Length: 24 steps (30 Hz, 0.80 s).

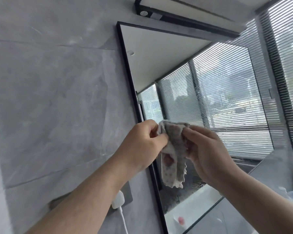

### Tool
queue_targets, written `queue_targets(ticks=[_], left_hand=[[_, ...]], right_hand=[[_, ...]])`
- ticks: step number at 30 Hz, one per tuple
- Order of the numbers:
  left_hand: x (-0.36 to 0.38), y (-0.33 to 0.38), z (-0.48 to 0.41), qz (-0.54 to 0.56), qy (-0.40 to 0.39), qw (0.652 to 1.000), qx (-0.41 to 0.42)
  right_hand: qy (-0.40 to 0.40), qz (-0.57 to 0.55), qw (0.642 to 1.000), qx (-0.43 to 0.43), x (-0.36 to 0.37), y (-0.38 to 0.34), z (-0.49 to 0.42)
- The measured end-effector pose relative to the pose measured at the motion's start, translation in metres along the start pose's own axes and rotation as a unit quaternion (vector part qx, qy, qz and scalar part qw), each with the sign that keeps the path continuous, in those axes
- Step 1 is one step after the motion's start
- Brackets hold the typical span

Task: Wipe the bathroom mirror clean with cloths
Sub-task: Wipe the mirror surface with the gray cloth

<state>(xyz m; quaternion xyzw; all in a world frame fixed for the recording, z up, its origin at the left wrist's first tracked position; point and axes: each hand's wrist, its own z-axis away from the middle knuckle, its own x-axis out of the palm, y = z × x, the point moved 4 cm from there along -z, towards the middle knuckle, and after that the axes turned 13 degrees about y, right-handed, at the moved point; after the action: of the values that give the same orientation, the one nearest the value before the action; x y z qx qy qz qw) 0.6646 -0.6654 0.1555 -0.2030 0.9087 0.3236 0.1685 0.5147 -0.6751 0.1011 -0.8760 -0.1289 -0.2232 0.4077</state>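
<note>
A black-framed mirror (176, 68) hangs on the grey wall and reflects slatted window blinds. A vertical streak of wet droplets runs down its glass. In front of its lower left part I hold a small grey and white cloth (174, 149) with frayed edges. My left hand (142, 142) pinches the cloth's upper left edge. My right hand (208, 149) grips its right side. The cloth hangs loosely down between both hands, apart from the glass.
A black light bar (176, 10) is mounted above the mirror. A white plug (118, 200) with a cable sits in a wall socket below my left forearm. Real window blinds (287, 65) stand at the right. Grey marbled wall tiles (49, 98) fill the left.
</note>
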Motion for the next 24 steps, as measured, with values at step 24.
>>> queue_targets(ticks=[24], left_hand=[[-0.013, -0.007, -0.001, 0.076, -0.007, 0.996, 0.054]], right_hand=[[0.056, 0.162, 0.975, -0.139, -0.011, -0.034, 0.002]])
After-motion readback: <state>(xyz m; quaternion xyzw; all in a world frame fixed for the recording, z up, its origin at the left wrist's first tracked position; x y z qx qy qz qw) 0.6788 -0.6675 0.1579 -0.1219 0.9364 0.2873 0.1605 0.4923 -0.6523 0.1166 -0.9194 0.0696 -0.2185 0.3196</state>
